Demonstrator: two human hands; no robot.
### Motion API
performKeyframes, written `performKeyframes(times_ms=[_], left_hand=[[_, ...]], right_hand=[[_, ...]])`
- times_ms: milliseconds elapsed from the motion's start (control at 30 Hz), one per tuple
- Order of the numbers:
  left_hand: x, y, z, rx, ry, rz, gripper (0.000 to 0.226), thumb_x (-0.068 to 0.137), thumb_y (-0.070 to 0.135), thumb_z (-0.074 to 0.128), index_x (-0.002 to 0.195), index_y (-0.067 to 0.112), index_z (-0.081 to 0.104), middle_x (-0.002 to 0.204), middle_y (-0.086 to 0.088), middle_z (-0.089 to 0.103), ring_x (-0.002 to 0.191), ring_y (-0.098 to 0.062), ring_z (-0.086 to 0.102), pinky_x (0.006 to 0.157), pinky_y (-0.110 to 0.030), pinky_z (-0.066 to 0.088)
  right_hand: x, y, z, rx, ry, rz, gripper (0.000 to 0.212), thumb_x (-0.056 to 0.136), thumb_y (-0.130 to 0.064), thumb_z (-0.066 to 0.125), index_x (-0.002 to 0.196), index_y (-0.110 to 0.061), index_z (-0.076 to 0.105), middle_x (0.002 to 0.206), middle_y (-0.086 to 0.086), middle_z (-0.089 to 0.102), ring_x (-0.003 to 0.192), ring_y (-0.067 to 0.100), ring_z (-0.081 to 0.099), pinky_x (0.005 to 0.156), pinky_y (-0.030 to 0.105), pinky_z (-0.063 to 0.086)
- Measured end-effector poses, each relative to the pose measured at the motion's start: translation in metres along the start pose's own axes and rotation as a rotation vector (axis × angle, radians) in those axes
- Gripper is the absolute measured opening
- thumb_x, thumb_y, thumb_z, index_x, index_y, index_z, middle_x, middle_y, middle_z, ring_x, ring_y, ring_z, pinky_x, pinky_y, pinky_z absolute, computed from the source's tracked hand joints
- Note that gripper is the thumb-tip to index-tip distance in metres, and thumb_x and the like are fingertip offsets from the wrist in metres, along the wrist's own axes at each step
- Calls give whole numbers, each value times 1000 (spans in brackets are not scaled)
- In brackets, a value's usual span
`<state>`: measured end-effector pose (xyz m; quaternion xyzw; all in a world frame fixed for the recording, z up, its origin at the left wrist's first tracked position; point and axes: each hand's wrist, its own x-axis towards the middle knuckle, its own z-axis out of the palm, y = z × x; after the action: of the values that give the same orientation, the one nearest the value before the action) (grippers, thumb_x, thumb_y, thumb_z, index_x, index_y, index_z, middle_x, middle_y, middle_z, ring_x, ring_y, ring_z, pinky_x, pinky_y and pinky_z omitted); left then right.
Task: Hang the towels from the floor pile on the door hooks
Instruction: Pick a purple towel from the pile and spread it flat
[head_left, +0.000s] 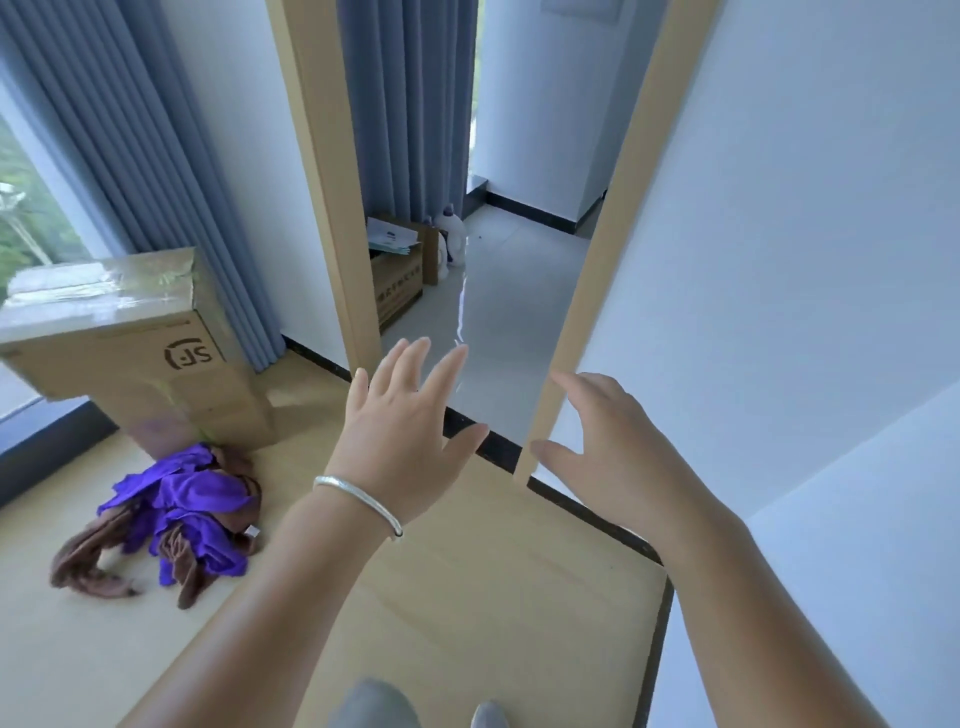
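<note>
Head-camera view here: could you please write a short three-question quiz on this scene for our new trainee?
1. True or false: the left hand holds a towel.
2. The towel pile lies in front of: A) the cardboard box B) the bottle C) the doorway.
3. Which wrist wears the bracelet?

Key: 1 false, both it and the right hand are open and empty; 2 A; 3 the left.

One head-worn wide-angle view, forward and down, close over the hands (405, 431), toward floor (467, 571) and doorway (498, 312).
</note>
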<state>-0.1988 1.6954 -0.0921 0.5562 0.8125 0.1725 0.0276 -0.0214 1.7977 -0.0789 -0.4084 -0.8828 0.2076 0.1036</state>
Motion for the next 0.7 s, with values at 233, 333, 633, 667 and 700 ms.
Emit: performKeyframes(times_ms=[233,333,633,667,700], left_hand=[[35,-40,-1,51,78,-266,70,92,60,40,151,35,12,159,0,13,148,-20,-2,118,-49,7],[44,-70,-1,52,92,-371,70,91,59,42,150,36,12,159,1,13,148,-19,-1,118,-50,7],[72,-204,-5,49,46,-655,72,91,57,46,150,37,10,160,0,8,148,-19,-3,119,-49,8],[76,-220,-7,38,53,-688,73,91,58,46,150,38,9,160,0,8,148,-19,-2,119,-49,8],[80,-236,-9,24,63,-719,73,90,58,46,150,37,9,160,0,8,148,-19,-2,119,-49,8]], right_hand=[[99,-22,15,44,-122,-267,65,88,-42,58,145,-35,28,146,-14,30,134,9,27,102,30,32],[135,-49,34,27,-183,-382,65,88,-42,61,145,-33,30,146,-12,31,134,9,29,102,28,32],[252,-160,99,-102,-355,-597,68,88,-38,61,146,-31,28,147,-8,29,136,10,24,108,31,30],[266,-174,106,-125,-369,-621,67,88,-38,61,146,-31,28,147,-8,30,135,11,25,109,31,28],[279,-189,112,-147,-379,-646,66,88,-38,61,145,-31,29,146,-8,31,134,11,25,110,31,27]])
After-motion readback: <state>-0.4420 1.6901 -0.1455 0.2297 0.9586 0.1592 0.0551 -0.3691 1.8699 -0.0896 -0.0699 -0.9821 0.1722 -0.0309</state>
